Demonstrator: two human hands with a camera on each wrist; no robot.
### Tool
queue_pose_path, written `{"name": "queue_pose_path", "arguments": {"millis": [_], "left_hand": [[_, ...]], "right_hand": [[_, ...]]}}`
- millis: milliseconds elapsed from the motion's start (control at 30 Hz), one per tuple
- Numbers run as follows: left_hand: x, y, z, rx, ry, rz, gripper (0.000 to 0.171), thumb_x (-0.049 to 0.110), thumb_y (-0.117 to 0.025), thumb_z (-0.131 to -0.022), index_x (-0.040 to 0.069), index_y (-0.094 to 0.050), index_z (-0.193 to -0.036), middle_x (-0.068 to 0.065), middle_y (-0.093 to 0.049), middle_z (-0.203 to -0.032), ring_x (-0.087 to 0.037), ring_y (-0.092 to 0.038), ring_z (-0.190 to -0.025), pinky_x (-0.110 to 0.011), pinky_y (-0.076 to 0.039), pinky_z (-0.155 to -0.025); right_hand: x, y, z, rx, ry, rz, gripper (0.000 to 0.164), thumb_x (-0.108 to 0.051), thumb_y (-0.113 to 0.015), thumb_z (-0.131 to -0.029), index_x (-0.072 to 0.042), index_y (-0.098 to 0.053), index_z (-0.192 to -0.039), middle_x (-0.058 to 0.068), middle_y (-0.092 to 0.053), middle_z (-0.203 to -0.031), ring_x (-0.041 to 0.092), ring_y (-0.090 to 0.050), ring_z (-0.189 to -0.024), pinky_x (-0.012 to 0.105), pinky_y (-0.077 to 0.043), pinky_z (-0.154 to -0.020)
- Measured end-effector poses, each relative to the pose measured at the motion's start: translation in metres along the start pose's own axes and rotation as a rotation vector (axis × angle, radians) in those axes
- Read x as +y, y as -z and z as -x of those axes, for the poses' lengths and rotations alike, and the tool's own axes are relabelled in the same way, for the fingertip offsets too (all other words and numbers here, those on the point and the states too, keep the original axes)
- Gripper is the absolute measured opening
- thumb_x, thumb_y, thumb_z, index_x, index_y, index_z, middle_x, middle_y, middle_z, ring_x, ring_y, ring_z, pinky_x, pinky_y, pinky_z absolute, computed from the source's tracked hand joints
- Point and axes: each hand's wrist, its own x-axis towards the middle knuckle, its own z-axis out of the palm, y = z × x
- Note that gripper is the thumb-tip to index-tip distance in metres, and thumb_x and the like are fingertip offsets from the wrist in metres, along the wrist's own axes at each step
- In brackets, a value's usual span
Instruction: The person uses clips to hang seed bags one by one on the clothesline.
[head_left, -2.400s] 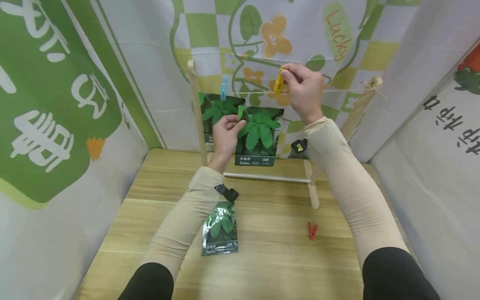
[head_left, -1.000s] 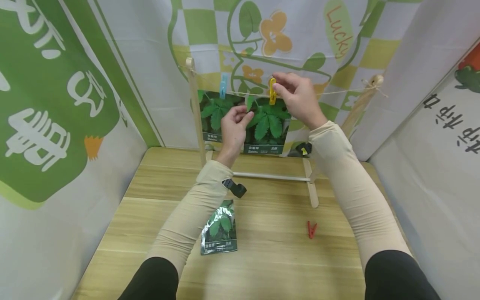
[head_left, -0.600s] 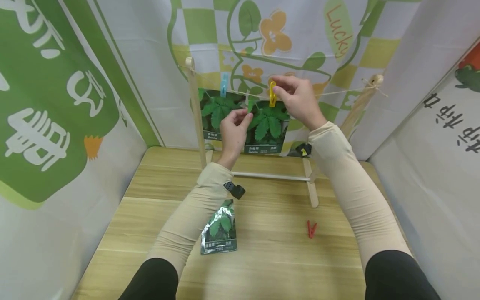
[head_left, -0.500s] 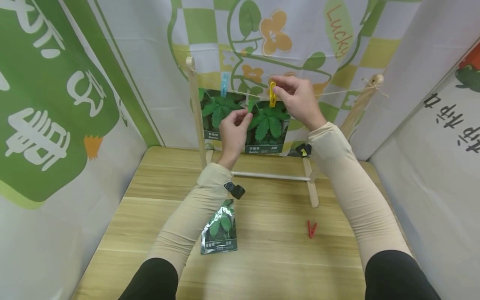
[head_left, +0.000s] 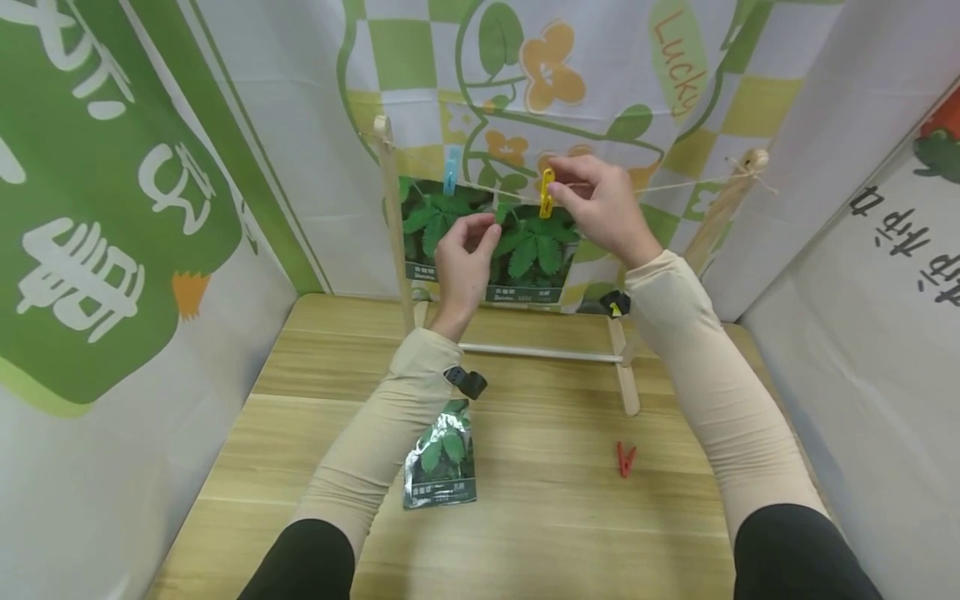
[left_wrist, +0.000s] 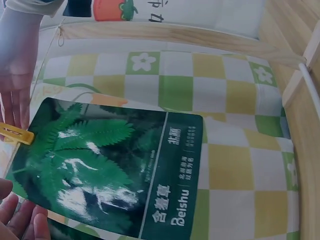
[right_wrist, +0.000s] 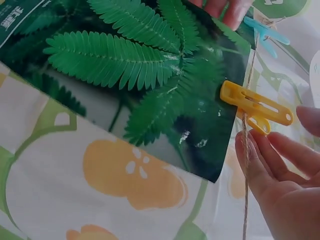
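In the head view, my left hand (head_left: 463, 258) pinches the upper left corner of a green seed packet (head_left: 528, 258) with a leaf picture. A yellow clothespin (head_left: 547, 193) sits over the string and the packet's top edge, seen close in the right wrist view. My right hand (head_left: 606, 200) is at the clothespin's handles. There, the fingers (right_wrist: 265, 160) lie by its lower arm and the thumb (right_wrist: 309, 120) is slightly apart from the upper one. To the left, a similar packet (head_left: 435, 229) hangs from a light blue clothespin (head_left: 452, 171), partly behind my left hand.
The string (head_left: 667, 187) runs between two posts of a wooden rack (head_left: 392, 217). Another shiny packet (head_left: 442, 462) lies on the wooden table (head_left: 547, 533) near my left forearm. A red clothespin (head_left: 626, 459) lies to the right. Printed cloth walls (head_left: 405, 58) surround the table.
The held packet has moved up and right to the string. The yellow clothespin has come down left onto its top edge. Most recently the hands have barely moved.
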Motion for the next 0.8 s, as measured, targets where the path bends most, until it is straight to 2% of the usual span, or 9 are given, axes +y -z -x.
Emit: {"name": "queue_pose_path", "arguments": {"millis": [233,433,667,800], "left_hand": [[0.007,0.005,0.001,-0.031,-0.060,0.033,0.027,0.016,-0.063,-0.096,0.001,-0.065,-0.117,-0.015,-0.069,-0.114,-0.023,-0.065,-0.105,-0.032,-0.054,-0.088],[0.015,0.012,-0.001,-0.067,-0.114,0.047,0.031,0.016,-0.061,-0.097,-0.001,-0.061,-0.123,-0.017,-0.066,-0.121,-0.024,-0.063,-0.114,-0.040,-0.053,-0.091],[0.021,0.021,-0.001,-0.108,-0.143,-0.075,0.035,0.023,-0.058,-0.099,0.003,-0.059,-0.127,-0.013,-0.065,-0.125,-0.021,-0.060,-0.118,-0.036,-0.050,-0.096],[0.025,0.028,0.001,-0.139,-0.157,-0.156,0.040,0.027,-0.058,-0.099,0.005,-0.056,-0.132,-0.011,-0.061,-0.133,-0.021,-0.055,-0.125,-0.039,-0.046,-0.102]], "right_hand": [[-0.004,0.008,0.005,-0.049,0.086,0.089,0.045,-0.011,-0.061,-0.096,0.002,-0.051,-0.138,0.020,-0.054,-0.139,0.030,-0.051,-0.130,0.039,-0.043,-0.109],[-0.001,0.012,0.011,-0.045,0.136,0.119,0.051,-0.015,-0.061,-0.096,0.001,-0.045,-0.142,0.020,-0.050,-0.144,0.030,-0.048,-0.134,0.042,-0.041,-0.111],[0.006,0.015,0.028,0.034,0.156,0.076,0.060,-0.008,-0.063,-0.094,0.001,-0.037,-0.147,0.022,-0.049,-0.144,0.032,-0.047,-0.133,0.045,-0.041,-0.111],[0.012,0.016,0.040,0.080,0.217,0.098,0.061,-0.007,-0.065,-0.093,0.001,-0.037,-0.147,0.021,-0.050,-0.143,0.032,-0.048,-0.133,0.046,-0.041,-0.110]]}}
